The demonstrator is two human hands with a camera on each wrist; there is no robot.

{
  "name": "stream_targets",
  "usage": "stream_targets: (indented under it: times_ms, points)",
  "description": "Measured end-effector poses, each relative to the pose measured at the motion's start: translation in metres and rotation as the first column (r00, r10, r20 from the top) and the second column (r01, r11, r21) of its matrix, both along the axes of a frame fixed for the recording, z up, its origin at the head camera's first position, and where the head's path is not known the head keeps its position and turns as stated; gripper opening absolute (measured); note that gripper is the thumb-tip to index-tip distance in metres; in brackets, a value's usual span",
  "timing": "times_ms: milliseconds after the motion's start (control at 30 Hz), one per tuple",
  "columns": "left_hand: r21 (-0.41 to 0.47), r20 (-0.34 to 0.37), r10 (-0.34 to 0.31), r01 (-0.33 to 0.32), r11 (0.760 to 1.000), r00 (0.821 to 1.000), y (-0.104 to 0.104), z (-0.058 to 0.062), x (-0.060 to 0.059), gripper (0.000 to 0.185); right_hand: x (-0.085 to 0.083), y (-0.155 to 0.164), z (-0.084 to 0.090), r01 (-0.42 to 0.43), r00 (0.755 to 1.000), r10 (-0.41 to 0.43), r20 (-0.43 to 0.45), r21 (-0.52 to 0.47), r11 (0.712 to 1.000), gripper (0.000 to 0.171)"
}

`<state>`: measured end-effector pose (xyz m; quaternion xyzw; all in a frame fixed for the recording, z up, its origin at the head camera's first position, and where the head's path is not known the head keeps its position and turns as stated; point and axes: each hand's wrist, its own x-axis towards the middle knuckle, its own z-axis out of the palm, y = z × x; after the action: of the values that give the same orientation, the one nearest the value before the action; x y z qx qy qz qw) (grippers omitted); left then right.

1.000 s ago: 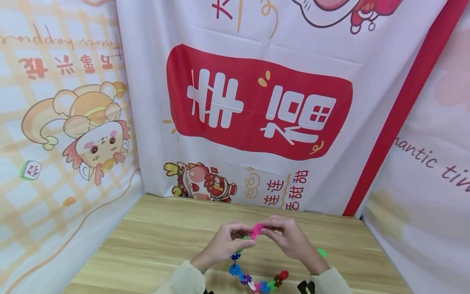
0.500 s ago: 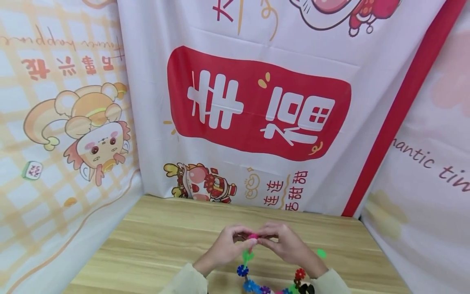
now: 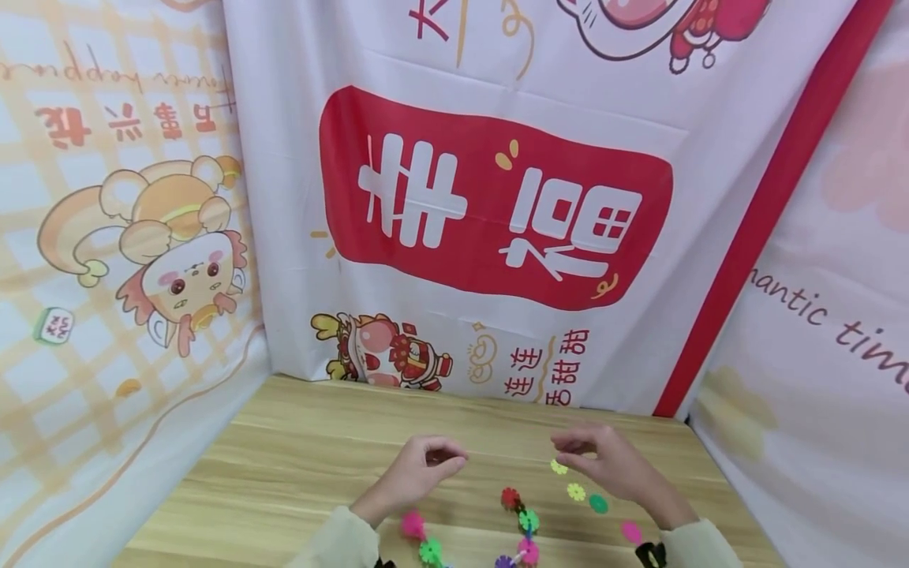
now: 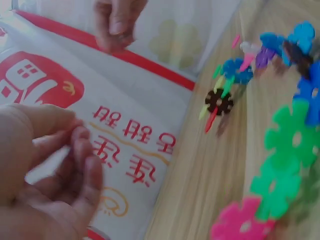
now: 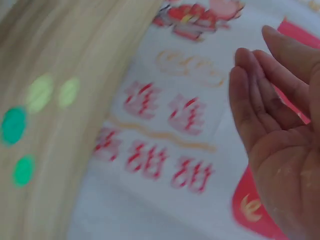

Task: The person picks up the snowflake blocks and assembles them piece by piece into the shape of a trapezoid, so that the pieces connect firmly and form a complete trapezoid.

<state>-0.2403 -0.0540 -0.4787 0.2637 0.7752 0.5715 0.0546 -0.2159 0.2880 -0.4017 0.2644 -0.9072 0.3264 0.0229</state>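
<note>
A chain of plastic snowflake pieces (image 3: 528,521) lies on the wooden table (image 3: 298,465) between my hands; its ends are a red piece (image 3: 509,497) and a pink piece (image 3: 412,524). My left hand (image 3: 447,456) hovers above the table left of the chain, its fingers loosely curled and holding nothing. My right hand (image 3: 568,447) hovers to the right, relaxed and empty, above loose yellow pieces (image 3: 559,467). The left wrist view shows the curled left hand (image 4: 75,165) and green chain pieces (image 4: 292,140). In the right wrist view the right hand (image 5: 260,90) is bare.
Loose pieces lie right of the chain: yellow (image 3: 576,491), green (image 3: 599,503) and pink (image 3: 630,531). Printed cloth backdrops (image 3: 497,205) wall in the table at the back and both sides. Bare wood stretches left and behind the hands.
Both hands held the chain's ends together above the table. Now they have let go and moved apart, and the chain lies open on the table.
</note>
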Motion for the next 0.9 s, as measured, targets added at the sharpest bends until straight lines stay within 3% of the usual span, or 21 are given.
stream_targets:
  times_ms: [67, 167, 267, 400, 567, 733, 900]
  points:
    - [-0.103, -0.022, 0.025, -0.027, 0.994, 0.999, -0.014, -0.006, -0.001, 0.015, -0.001, 0.014, -0.011, 0.019, 1.000, -0.019, 0.019, 0.032, 0.999, 0.024]
    - [-0.247, -0.025, 0.061, -0.066, 0.967, 0.998, -0.036, -0.014, 0.003, 0.011, -0.002, 0.037, -0.034, 0.004, 1.000, -0.004, -0.002, 0.085, 0.996, 0.027]
    - [-0.338, 0.028, 0.089, -0.074, 0.938, 0.996, -0.054, -0.021, 0.013, 0.010, 0.001, 0.060, -0.056, 0.021, 1.000, -0.022, 0.007, 0.133, 0.991, 0.028]
    - [-0.405, 0.123, 0.091, -0.034, 0.914, 0.988, -0.065, -0.022, 0.023, 0.019, 0.008, 0.091, -0.077, 0.059, 0.992, -0.080, 0.094, 0.203, 0.977, 0.026]
    - [-0.404, 0.159, 0.066, 0.004, 0.915, 0.985, -0.065, -0.022, 0.027, 0.022, 0.015, 0.116, -0.096, 0.097, 0.974, -0.142, 0.176, 0.241, 0.966, 0.019]
    - [-0.349, 0.185, 0.040, 0.027, 0.937, 0.982, -0.065, -0.026, 0.029, 0.019, 0.016, 0.119, -0.105, 0.112, 0.969, -0.152, 0.197, 0.197, 0.974, 0.016]
    - [-0.239, 0.277, 0.026, 0.042, 0.970, 0.961, -0.062, -0.027, 0.028, 0.021, 0.020, 0.116, -0.103, 0.122, 0.958, -0.156, 0.240, 0.150, 0.981, 0.017]
